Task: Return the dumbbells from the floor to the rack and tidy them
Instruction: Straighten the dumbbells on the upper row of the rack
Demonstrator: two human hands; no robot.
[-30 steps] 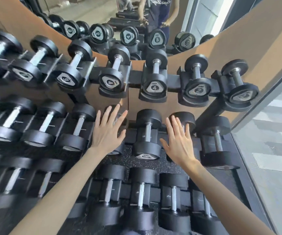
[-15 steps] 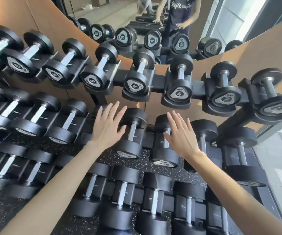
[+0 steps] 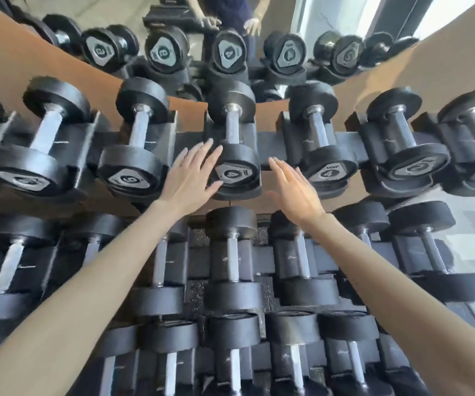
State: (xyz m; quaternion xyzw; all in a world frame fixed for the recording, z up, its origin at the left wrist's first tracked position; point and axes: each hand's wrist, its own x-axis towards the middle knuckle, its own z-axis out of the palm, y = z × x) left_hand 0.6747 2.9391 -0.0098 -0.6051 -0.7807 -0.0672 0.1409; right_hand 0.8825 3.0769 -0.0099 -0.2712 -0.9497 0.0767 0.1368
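- The rack (image 3: 270,145) fills the view with three tiers of black cradles, and every cradle that can be seen carries a dumbbell. No dumbbell is in either hand.
- The dumbbell marked 4 (image 3: 237,170) sits in its cradle on the top tier, near 12 o'clock from the middle of the view. Its steel handle points away from the person.
- The left hand (image 3: 190,174) is at 9 o'clock from the front head of this dumbbell. The fingers are straight and spread, and the fingertips lie over the left side of the head. It grips nothing. I cannot tell if the fingers really touch the rubber.
- The right hand (image 3: 293,187) is at 3 o'clock from the same head, just beside the cradle. The fingers are straight and close together, seen from the edge, and they hold nothing.
- This hand is between that dumbbell and a second dumbbell marked 4 (image 3: 327,171), which is the next one towards 3 o'clock.
- Further at 3 o'clock sits a dumbbell marked 2 (image 3: 416,165). At 9 o'clock from the left hand sits a dumbbell marked 6 (image 3: 127,174).
- The middle-tier dumbbell (image 3: 232,252) lies at 6 o'clock from the hands, between the two forearms.
- A mirror (image 3: 173,12) at 12 o'clock shows the top row from behind and part of a person.
- Black speckled floor (image 3: 196,295) shows between the lower cradles.
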